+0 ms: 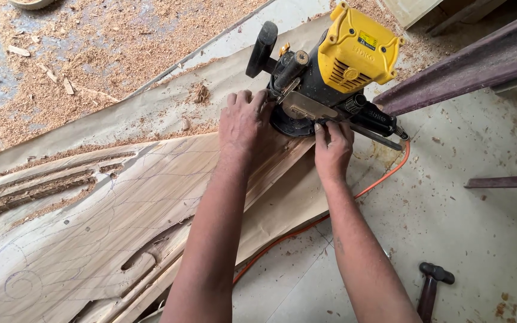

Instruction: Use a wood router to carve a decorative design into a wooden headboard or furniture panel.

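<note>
Router (pixel 330 72), yellow-capped, is gripped at its base by left hand (pixel 243 122) and right hand (pixel 332 146) on carved wooden plank (pixel 109 221).

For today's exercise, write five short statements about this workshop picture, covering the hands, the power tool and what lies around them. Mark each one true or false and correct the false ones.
1. Both hands rest at the base of the yellow router: left hand, right hand, yellow router. True.
2. The router sits on a bare metal sheet. False: it sits at the end of a carved wooden board marked with pencil curves.
3. An orange cable runs from the tool across the floor. True.
4. The hammer is held in the right hand. False: it lies on the floor, apart from both hands.
5. Sawdust covers the floor beyond the board. True.
</note>
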